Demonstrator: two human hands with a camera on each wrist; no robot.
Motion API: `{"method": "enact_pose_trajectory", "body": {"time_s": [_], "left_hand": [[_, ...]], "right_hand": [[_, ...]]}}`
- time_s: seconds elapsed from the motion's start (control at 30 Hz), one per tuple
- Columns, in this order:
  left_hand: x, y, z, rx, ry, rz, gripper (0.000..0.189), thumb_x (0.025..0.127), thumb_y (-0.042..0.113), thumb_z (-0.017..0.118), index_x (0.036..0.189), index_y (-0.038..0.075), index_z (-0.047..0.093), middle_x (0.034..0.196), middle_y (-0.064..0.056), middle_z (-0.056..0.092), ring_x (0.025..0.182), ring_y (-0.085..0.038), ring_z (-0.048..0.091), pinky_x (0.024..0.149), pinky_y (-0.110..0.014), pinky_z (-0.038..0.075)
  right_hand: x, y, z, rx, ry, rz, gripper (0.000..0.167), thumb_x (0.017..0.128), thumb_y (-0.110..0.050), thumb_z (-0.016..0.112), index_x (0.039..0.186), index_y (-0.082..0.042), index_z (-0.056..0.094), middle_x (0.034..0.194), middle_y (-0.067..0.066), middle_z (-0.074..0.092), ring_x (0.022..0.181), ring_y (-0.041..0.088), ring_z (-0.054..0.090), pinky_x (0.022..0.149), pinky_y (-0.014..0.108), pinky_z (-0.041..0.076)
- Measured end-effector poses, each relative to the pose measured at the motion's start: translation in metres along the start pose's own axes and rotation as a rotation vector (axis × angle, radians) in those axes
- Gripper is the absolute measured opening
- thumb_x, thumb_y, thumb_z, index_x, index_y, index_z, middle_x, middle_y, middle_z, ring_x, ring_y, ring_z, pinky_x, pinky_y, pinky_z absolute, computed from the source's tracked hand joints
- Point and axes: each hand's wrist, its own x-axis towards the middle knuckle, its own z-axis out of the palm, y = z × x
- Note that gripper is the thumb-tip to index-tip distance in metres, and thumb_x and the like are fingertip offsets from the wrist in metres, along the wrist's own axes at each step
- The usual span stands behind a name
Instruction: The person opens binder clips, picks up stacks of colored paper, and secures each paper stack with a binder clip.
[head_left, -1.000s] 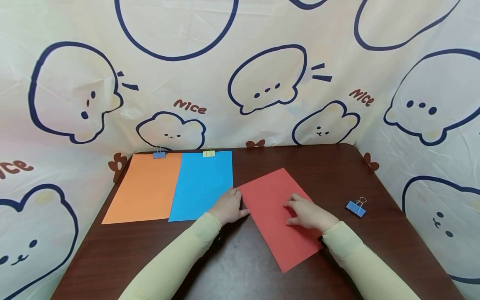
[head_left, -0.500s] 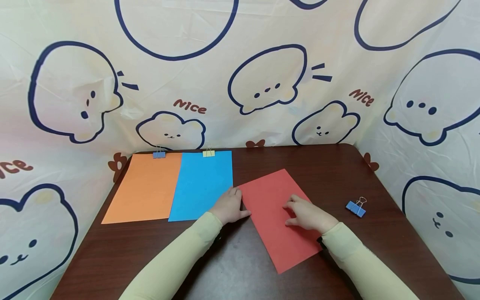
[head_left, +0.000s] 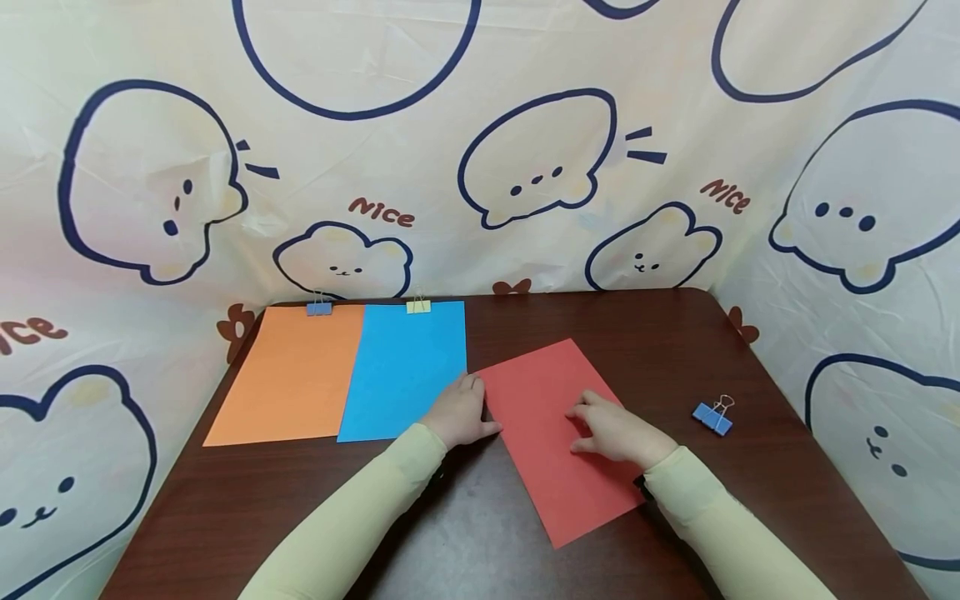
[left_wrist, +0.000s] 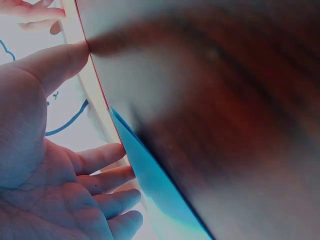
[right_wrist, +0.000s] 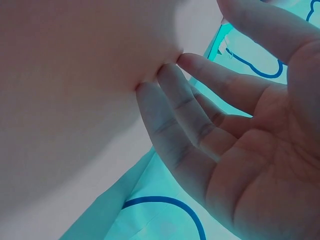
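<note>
A red sheet of paper [head_left: 532,400] lies askew at the middle of the table. Along its left edge, near the upper left corner, my left hand [head_left: 457,414] touches with thumb and fingertips. In the left wrist view, that hand's thumb and fingers [left_wrist: 105,157] are spread along the thin red edge. My right hand [head_left: 618,429] rests its fingertips on the red sheet's right half. Seen from the right wrist, several slightly bent fingertips [right_wrist: 172,75] press on the paper's surface. Neither hand grips anything.
Left of the red sheet lie a blue sheet [head_left: 408,375] and an orange sheet [head_left: 292,375], side by side. A yellow binder clip [head_left: 418,307] and a blue binder clip [head_left: 318,309] sit on their far edges. Another blue binder clip [head_left: 712,419] lies at right.
The red sheet has turned very slightly, its near corner shifting a little to the left. Both hands keep nearly the same place on it.
</note>
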Motion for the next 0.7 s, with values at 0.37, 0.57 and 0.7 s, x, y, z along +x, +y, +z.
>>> {"method": "enact_pose_trajectory", "body": {"time_s": [0.37,0.57,0.7], "left_hand": [[-0.003,0.005,-0.004,-0.011,-0.007,-0.003,0.080,0.094,0.044,0.075,0.147,-0.007,0.043,0.159,-0.023,0.040,0.152,-0.040,0.034,0.124,-0.045,0.032],[-0.003,0.005,-0.005,-0.017,-0.006,0.002,0.077,0.094,0.043,0.075,0.144,-0.007,0.045,0.157,-0.023,0.042,0.149,-0.038,0.037,0.122,-0.045,0.035],[-0.003,0.004,-0.004,-0.014,-0.006,0.003,0.075,0.094,0.043,0.075,0.142,-0.006,0.047,0.155,-0.023,0.043,0.147,-0.037,0.040,0.121,-0.044,0.037]], "right_hand": [[-0.004,0.004,-0.004,0.034,-0.025,0.015,0.049,0.089,-0.024,0.082,0.130,-0.002,0.068,0.115,0.007,0.057,0.100,0.018,0.057,0.087,0.036,0.054],[-0.007,0.014,-0.011,0.049,-0.001,0.060,0.047,0.089,-0.027,0.082,0.129,-0.004,0.069,0.120,0.012,0.061,0.104,0.023,0.060,0.094,0.045,0.056],[-0.010,0.029,-0.019,0.034,0.051,0.079,0.045,0.091,-0.029,0.080,0.127,-0.004,0.070,0.122,0.015,0.062,0.106,0.027,0.063,0.096,0.049,0.056]]}}
